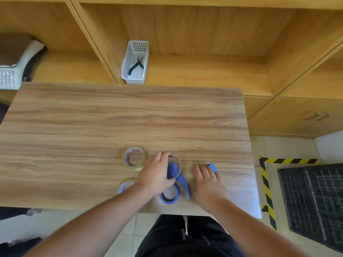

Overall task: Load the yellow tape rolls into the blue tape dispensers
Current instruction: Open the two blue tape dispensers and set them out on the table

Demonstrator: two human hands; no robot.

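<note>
Two yellow tape rolls lie flat on the wooden table: one left of my left hand, another partly hidden under my left forearm. My left hand grips a blue tape dispenser with a tape roll set around it. A blue ring-shaped dispenser part and a blue curved piece lie just below it. My right hand rests flat on the table, covering most of a second blue dispenser, whose tip sticks out past the fingers.
A white plastic basket holding green-handled pliers stands on the shelf behind the table. A grey box sits at the far left. The table's right edge borders a floor with black-yellow hazard tape and a dark grate.
</note>
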